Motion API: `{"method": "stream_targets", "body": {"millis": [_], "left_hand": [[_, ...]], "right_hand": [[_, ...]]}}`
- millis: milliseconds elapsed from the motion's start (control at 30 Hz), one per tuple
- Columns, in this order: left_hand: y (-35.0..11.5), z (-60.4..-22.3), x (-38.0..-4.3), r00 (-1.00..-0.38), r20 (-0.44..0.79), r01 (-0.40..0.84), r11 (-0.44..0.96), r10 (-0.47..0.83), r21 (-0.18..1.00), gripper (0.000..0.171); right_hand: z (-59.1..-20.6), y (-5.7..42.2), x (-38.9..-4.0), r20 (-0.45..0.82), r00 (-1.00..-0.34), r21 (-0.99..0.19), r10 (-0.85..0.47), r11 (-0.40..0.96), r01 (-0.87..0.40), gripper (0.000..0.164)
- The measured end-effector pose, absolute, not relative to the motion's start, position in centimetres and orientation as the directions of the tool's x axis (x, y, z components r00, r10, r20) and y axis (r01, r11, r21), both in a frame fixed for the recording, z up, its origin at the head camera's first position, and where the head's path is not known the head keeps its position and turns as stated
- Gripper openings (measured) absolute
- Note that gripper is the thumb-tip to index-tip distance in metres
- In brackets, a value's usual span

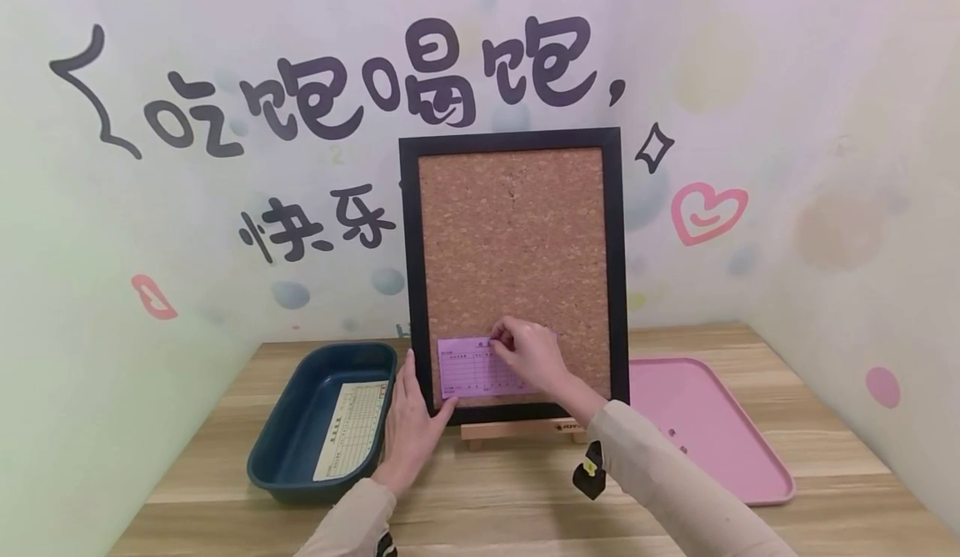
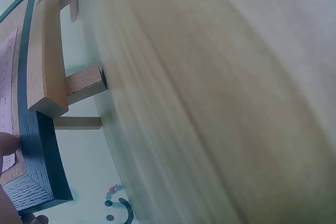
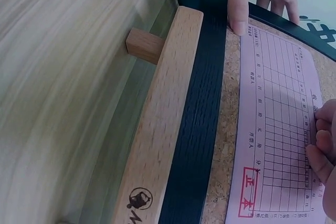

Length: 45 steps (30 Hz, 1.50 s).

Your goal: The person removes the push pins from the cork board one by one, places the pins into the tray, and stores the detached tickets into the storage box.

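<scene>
A black-framed corkboard (image 1: 517,240) stands upright on a small wooden easel (image 1: 517,430). Low on the cork lies a purple printed receipt slip (image 1: 459,367), its red stamp showing in the right wrist view. My left hand (image 1: 408,428) grips the board's lower left edge, thumb over the front at the slip's corner (image 3: 253,30) and fingers behind the frame. With curled thumb and fingers, my right hand (image 1: 531,357) pinches at the slip's upper edge, fingertips against the paper. What sits between those fingertips is hidden, and I cannot tell its kind.
On the left of the wooden table (image 1: 480,507) stands a dark blue tub (image 1: 281,424) with a cream printed slip (image 1: 352,428) inside. A pink tray (image 1: 720,424) lies at the right, bearing several small dark pieces (image 1: 682,449). Behind the board rises a decorated wall (image 1: 330,7).
</scene>
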<state>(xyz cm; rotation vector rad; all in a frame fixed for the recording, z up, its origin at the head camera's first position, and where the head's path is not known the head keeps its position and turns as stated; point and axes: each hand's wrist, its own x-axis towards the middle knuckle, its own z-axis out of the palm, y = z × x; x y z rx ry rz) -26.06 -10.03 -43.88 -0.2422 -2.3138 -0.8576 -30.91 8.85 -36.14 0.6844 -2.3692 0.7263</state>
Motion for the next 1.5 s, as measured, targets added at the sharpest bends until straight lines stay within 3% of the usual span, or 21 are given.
{"method": "stream_targets", "body": {"millis": [267, 900, 1233, 1500], "left_hand": [[-10.06, -43.88, -26.00, -0.768, 0.638, 0.375, 0.773, -0.051, 0.512, 0.094], [-9.94, -43.94, -25.90, -0.777, 0.627, 0.370, 0.768, -0.053, 0.523, 0.094], [-9.87, -43.86, -25.92, -0.775, 0.629, 0.370, 0.763, -0.061, 0.530, 0.093], [-9.87, -43.69, -25.92, -0.775, 0.629, 0.372, 0.756, -0.067, 0.539, 0.091]], "right_hand": [[-35.91, 8.88, -30.76, 0.623, -0.713, -0.316, -0.322, 0.730, -0.606, 0.005], [-35.42, 9.10, -30.49, 0.535, -0.786, -0.360, -0.310, 0.758, -0.544, 0.004], [-36.00, 9.03, -30.40, 0.638, -0.711, -0.341, -0.294, 0.720, -0.604, 0.005], [-36.00, 8.92, -30.57, 0.604, -0.736, -0.308, -0.305, 0.762, -0.569, 0.004]]}}
